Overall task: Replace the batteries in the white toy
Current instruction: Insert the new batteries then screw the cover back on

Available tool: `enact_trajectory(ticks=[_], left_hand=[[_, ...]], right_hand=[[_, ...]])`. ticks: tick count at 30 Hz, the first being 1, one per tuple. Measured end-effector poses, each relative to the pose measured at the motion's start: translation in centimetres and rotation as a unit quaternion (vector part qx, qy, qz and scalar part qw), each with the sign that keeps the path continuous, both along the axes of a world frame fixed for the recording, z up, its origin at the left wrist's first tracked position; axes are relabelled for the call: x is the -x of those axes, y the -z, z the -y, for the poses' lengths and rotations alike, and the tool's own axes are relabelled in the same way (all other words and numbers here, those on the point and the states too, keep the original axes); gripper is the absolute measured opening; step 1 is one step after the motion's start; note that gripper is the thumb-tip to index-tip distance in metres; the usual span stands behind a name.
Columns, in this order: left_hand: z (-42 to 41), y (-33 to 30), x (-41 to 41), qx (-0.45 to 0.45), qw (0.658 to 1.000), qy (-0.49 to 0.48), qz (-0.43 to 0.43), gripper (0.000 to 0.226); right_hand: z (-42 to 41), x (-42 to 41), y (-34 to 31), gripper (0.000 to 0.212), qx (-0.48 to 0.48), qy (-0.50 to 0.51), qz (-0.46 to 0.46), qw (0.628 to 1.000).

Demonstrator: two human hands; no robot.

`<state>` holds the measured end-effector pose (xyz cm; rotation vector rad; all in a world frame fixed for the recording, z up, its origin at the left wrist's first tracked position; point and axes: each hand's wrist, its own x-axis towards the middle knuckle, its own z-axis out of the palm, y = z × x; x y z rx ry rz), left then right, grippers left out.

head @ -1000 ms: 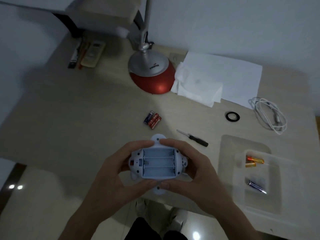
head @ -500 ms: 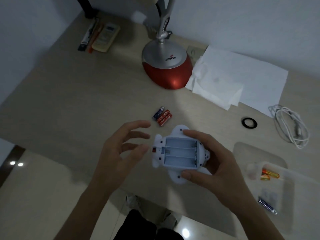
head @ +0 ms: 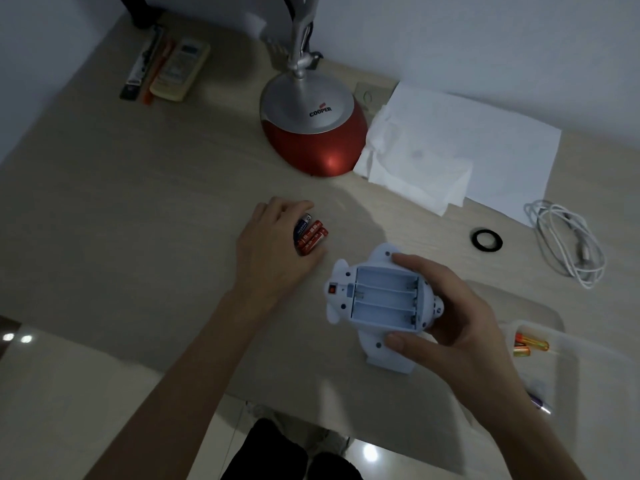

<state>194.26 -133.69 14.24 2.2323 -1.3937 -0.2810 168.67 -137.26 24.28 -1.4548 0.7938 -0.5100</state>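
White toy (head: 382, 303) sits lower centre-right of frame, belly up, battery bay open and all three slots bare. Right hand (head: 446, 317) grips it: thumb on the near edge, fingers curled over the far edge and right side, toy just above or resting on the desk (head: 138, 209) (can't tell which).

Left hand (head: 273, 251) is at mid-frame over the fresh batteries (head: 310, 235), a small cluster of red cells with one dark one. Fingers curl down around the cluster and touch it; can't tell if any cell is actually pinched yet.

Step in hand, my read: pick up a new cell. Take one, not the bunch (they lie side by side and will roll). Pinch mid-body, check the plus end against the springs at the right end of the bay, flat end to spring, press down until seated. Keep the toy level.

Lower right: clear tray (head: 575, 344) holding orange cells (head: 530, 344), probably the spent ones; don't mix them.
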Motion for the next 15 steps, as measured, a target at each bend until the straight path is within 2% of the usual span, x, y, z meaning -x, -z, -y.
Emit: enact_trajectory(ticks=[7,11,15], left_hand=[[0.09,0.18,0.35,0.015,1.0,0.008,-0.002,0.05],[-0.07,-0.1,0.19,0.009,1.0,0.018,-0.012,0.048],[-0.13,-0.57,-0.19,-0.001,0.998,0.019,-0.056,0.051]], right_hand=[[0.01,-0.13,-0.04,0.071,-0.002,0.011,0.008,1.0],[-0.02,-0.27,0.04,0.071,-0.004,0.011,0.007,1.0],[0.0,-0.34,0.09,0.071,-0.004,0.01,0.005,1.0]])
